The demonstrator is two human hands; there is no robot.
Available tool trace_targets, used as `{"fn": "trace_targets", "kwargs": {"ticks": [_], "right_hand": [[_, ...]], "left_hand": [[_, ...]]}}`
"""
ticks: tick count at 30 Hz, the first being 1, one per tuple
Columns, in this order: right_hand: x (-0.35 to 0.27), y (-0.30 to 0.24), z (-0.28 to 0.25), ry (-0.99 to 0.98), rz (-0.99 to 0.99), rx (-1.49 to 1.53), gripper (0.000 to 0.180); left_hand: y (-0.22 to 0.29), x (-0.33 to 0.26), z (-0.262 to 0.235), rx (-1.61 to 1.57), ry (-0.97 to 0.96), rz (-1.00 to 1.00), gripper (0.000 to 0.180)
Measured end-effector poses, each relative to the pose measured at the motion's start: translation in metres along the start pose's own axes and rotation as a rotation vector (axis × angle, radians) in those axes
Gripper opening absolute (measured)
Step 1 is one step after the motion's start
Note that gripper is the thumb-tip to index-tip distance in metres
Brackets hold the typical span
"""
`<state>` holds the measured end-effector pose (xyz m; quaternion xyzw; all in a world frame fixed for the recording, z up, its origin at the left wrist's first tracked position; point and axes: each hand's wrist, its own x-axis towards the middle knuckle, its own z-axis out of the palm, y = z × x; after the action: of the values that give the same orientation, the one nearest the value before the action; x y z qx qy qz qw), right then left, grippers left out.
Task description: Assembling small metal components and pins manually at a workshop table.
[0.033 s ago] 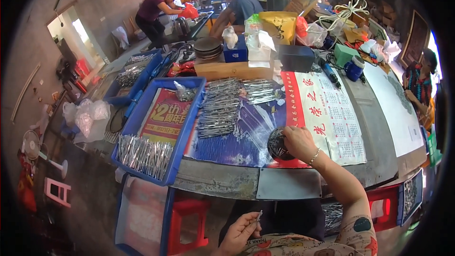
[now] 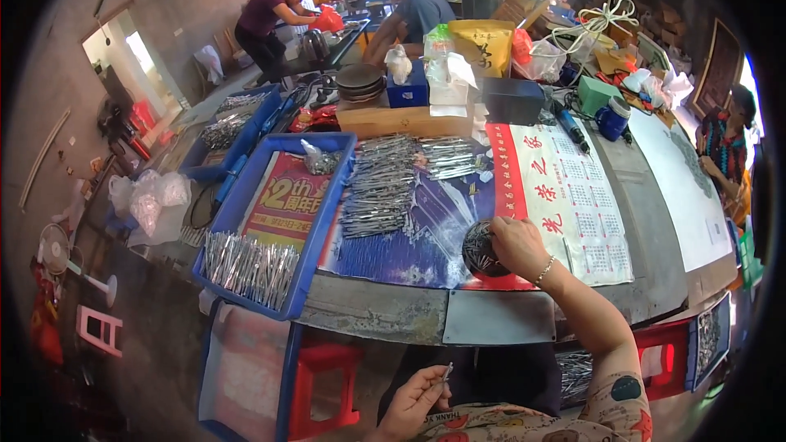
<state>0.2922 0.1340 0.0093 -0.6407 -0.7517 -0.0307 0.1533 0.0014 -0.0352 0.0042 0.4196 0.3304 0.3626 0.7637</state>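
Note:
My left hand (image 2: 416,403), low in front of my lap, pinches a thin silvery metal piece (image 2: 447,372) between thumb and fingers. At the table's front, my right hand (image 2: 519,249) reaches over the rim of a dark round bowl (image 2: 472,255) that has small metal bits inside. Its fingers are bent together and their tips are hidden, so what they hold cannot be made out. Left of the bowl, many slim metal pieces (image 2: 378,188) lie stacked in rows on a printed poster sheet (image 2: 442,221), with a shorter stack (image 2: 449,159) beside them.
A blue tray (image 2: 337,176) at the left holds more slim metal pieces (image 2: 250,266) and a small plastic bag (image 2: 318,160). A wooden box (image 2: 381,121) and a blue cup (image 2: 612,119) stand farther back. A red stool (image 2: 327,385) is below. Several people work around.

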Motion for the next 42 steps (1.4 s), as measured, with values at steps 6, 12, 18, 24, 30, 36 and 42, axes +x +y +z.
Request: {"fn": "trace_targets", "kwargs": {"ticks": [6, 12, 18, 24, 30, 36, 42], "right_hand": [[-0.011, 0.0, -0.021, 0.113, 0.002, 0.096, 0.01], [-0.033, -0.011, -0.046, 0.128, -0.001, 0.283, 0.008], [-0.081, -0.048, -0.066, -0.021, -0.022, 0.585, 0.01], [-0.112, -0.068, -0.063, -0.127, -0.041, 0.833, 0.011], [-0.119, -0.082, -0.059, -0.256, -0.064, 0.966, 0.012], [-0.122, -0.091, -0.047, -0.224, -0.295, 0.954, 0.013], [-0.122, -0.094, -0.049, -0.236, -0.248, 1.046, 0.014]], "left_hand": [[0.005, -0.003, 0.008, -0.048, 0.03, -0.061, 0.031], [0.002, 0.004, 0.008, -0.017, -0.003, 0.066, 0.03], [0.004, 0.006, 0.01, 0.022, -0.026, 0.112, 0.027], [0.001, 0.011, 0.012, -0.123, 0.016, 0.21, 0.02], [0.007, 0.016, 0.002, -0.028, 0.078, 0.358, 0.011], [0.016, 0.021, 0.01, 0.114, 0.136, 0.417, 0.011], [0.009, 0.021, 0.011, 0.145, 0.088, 0.333, 0.012]]}}
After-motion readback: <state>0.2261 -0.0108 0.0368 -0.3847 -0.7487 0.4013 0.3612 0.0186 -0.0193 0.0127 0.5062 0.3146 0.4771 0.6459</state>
